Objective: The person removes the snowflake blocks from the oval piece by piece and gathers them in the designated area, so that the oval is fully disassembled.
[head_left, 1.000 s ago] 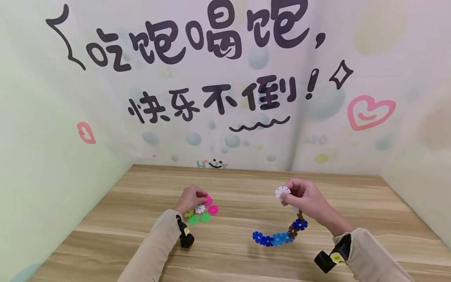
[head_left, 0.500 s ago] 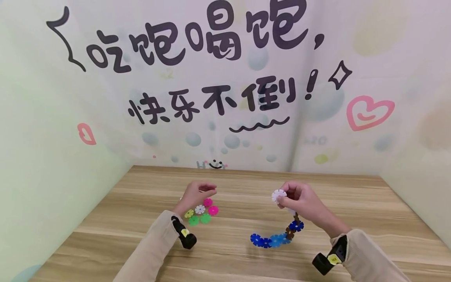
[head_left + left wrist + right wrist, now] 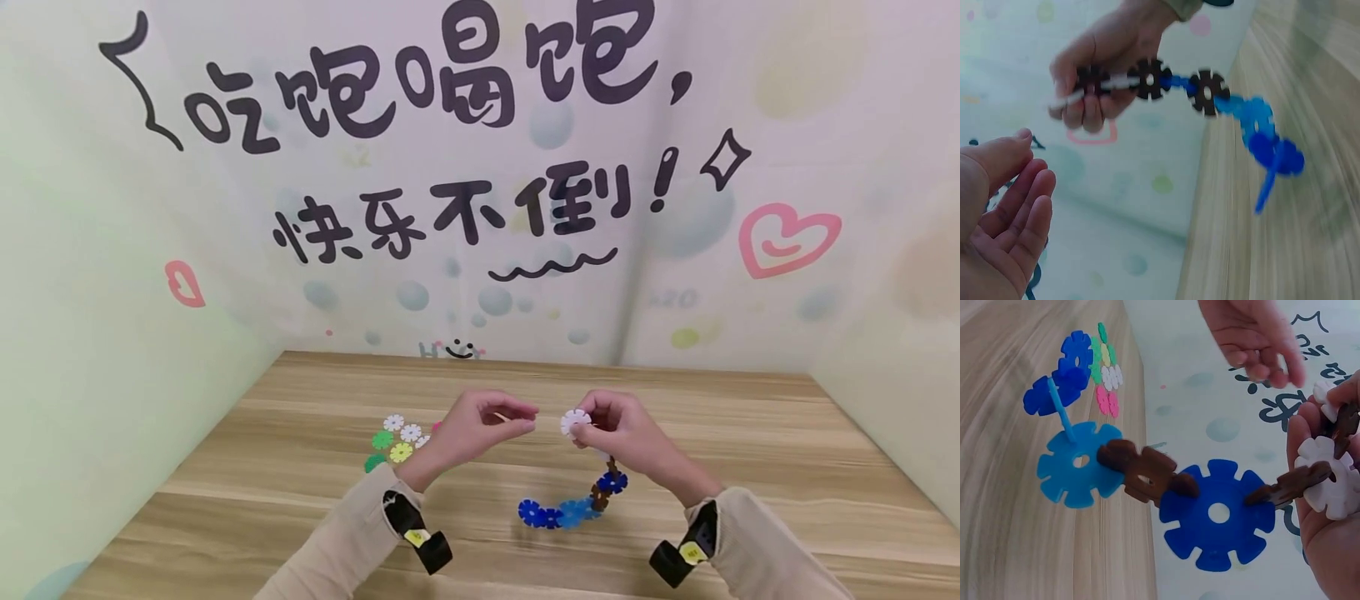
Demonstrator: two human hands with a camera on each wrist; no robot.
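Observation:
My right hand point(image 3: 630, 433) pinches a white notched disc point(image 3: 576, 422), the upper end of a chain of interlocking snowflake discs. Below it the chain curves down and left through white, brown, dark blue point(image 3: 1216, 515), brown point(image 3: 1147, 478) and light blue point(image 3: 1082, 464) discs to dark blue ones at its far end. Just left of the white disc is my left hand point(image 3: 472, 429), apart from it. In the left wrist view that hand's fingers point(image 3: 1032, 231) are loosely bent, and nothing shows between them. Part of the chain is hidden in the right palm.
Loose discs lie on the wooden table point(image 3: 300, 533) behind and left of my left forearm: white point(image 3: 393, 422), green point(image 3: 382, 439) and yellow point(image 3: 401, 452). Pink ones point(image 3: 1108, 402) show in the right wrist view. A printed cloth backdrop point(image 3: 450, 308) rises behind the table.
My left hand has lifted from the loose discs and moved right, toward the white disc. My right hand has shifted slightly left with the chain hanging from it.

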